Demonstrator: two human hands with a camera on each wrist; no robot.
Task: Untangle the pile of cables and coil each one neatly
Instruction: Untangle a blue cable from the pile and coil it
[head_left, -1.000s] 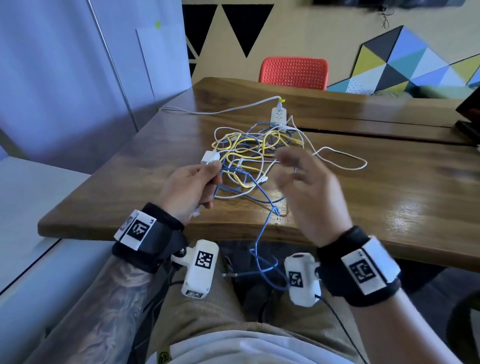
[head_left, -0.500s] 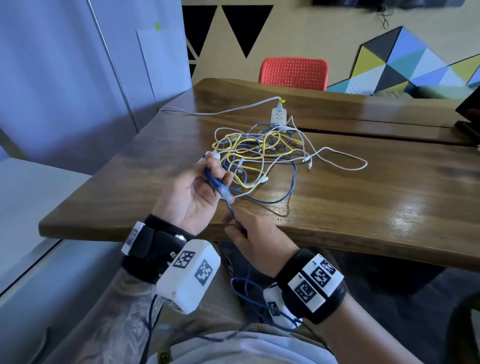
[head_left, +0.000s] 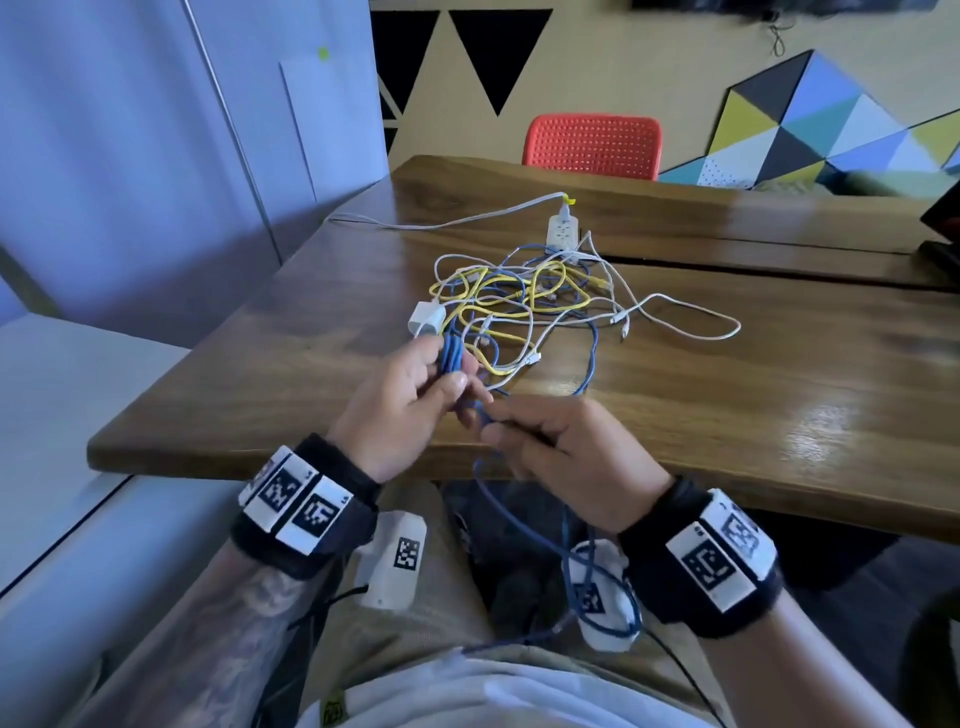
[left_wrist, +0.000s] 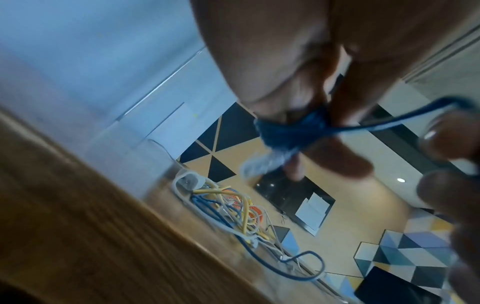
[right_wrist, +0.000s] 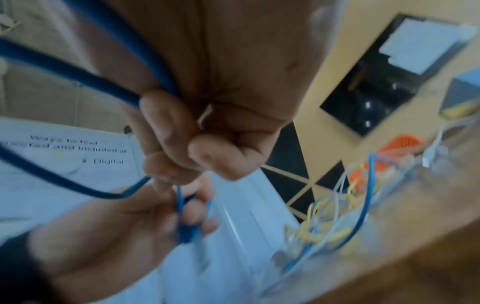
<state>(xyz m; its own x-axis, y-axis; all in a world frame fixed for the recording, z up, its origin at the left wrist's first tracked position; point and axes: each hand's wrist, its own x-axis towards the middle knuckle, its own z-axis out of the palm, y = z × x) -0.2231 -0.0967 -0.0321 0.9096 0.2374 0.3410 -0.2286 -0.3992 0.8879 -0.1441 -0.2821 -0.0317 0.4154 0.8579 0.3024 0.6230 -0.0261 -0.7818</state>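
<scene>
wooden table (head_left: 727, 415); blurred left hand (head_left: 400, 400) grip hides blue cable (head_left: 451, 358) coil.

2 hands (head_left: 400, 400), 1 power strip (head_left: 562, 231), 1 red chair (head_left: 592, 146), 1 charger (head_left: 426, 319); approx 3 cable colours in the pile (head_left: 524, 301), tangle hides exact no.

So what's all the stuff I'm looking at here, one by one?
blue cable: one, blue, loops held in the left hand, rest hanging to the lap
cable pile: one tangle, yellow, white and blue, on the table
charger: one, white, at the pile's near left edge
power strip: one, white, behind the pile
table: one, brown wood
chair: one, red, behind the table
wall panels: several triangles, mixed colours, far right
left hand: grips the blue loops
right hand: grips the blue cable
</scene>
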